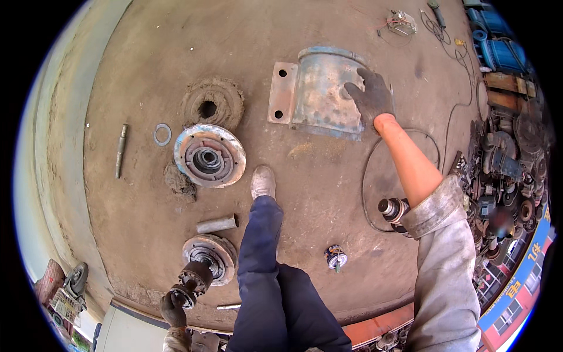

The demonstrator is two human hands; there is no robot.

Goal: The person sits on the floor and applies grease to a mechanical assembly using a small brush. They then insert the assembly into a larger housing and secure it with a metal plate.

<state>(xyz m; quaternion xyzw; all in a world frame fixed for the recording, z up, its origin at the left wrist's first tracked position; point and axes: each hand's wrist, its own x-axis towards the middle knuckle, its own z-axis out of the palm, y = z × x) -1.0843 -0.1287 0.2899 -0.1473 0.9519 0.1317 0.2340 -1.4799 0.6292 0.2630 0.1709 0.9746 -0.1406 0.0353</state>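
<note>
My right hand (pixel 372 97), in a dark glove, rests with fingers spread on the right side of a rusty, blue-tinged motor housing (pixel 325 94) lying on the ground. Flanges with holes show on the housing's left plate. Low at the left, my gloved left hand (pixel 173 310) is closed around the lower end of a dark, greasy cylindrical metal part (pixel 195 278). That part's upper end meets or overlaps a round metal flange (pixel 226 249); whether they are joined I cannot tell. A short grey pipe (pixel 217 224) lies just above the flange.
A round end cover (pixel 234 144) sits by a dirt-caked ring (pixel 226 88). Left of them lie a flat washer (pixel 162 134) and a metal shaft (pixel 121 151). A small can (pixel 335 258) stands right of my legs. Cables (pixel 448 117) and piled machine parts (pixel 504 158) line the right.
</note>
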